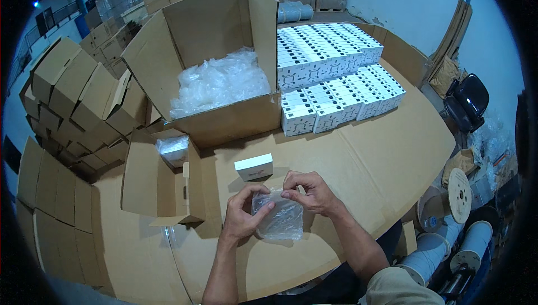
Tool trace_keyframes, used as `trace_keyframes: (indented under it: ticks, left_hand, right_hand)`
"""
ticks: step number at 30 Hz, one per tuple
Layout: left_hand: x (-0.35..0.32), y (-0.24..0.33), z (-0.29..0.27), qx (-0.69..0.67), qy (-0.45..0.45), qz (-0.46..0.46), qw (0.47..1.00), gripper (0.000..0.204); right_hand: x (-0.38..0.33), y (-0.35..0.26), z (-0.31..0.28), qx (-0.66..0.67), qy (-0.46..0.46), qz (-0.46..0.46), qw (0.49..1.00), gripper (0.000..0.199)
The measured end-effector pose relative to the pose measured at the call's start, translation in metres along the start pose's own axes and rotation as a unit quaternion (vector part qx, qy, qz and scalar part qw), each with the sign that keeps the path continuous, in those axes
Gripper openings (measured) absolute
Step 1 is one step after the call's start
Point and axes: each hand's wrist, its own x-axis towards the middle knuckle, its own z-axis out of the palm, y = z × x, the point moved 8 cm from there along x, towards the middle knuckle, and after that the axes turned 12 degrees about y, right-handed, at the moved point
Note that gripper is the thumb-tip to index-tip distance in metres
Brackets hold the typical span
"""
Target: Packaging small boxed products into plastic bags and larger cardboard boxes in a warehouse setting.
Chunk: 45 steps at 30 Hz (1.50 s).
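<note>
A clear plastic bag (pixel 284 222) hangs between my two hands over the cardboard-covered table. My left hand (pixel 245 213) grips its left side, thumb across the front. At the bag's upper right edge, the fingers of my right hand (pixel 310 194) pinch the film. Just beyond my hands stands a small white box (pixel 254 167), apart from both. To the left, an open cardboard carton (pixel 151 187) holds a plastic-wrapped item (pixel 173 149) at its far end. Behind it, a large open carton (pixel 224 119) is filled with loose clear plastic bags (pixel 224 83).
Stacked rows of white printed boxes (pixel 336 100) occupy the table's far right. Brown cartons (pixel 78 97) are piled at the left, with more flat-sided ones (pixel 56 215) nearer. Cable reels (pixel 459 195) and a black chair (pixel 466 101) stand on the floor right of the table (pixel 386 159).
</note>
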Motion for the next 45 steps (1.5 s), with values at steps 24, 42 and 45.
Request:
trace_keyframes:
  ticks: [24, 42, 45]
  left_hand:
    - [-0.012, -0.041, -0.028, -0.035, 0.240, -0.055, 0.969, 0.029]
    - [-0.014, -0.017, -0.024, 0.038, 0.329, 0.015, 0.943, 0.031]
    - [-0.015, -0.014, -0.024, 0.055, 0.325, 0.030, 0.944, 0.030]
  right_hand:
    - [-0.020, 0.023, 0.036, -0.099, 0.268, 0.048, 0.957, 0.024]
    - [-0.014, 0.043, 0.006, 0.156, 0.358, 0.150, 0.909, 0.025]
    - [-0.017, 0.038, 0.019, 0.095, 0.330, 0.133, 0.930, 0.031]
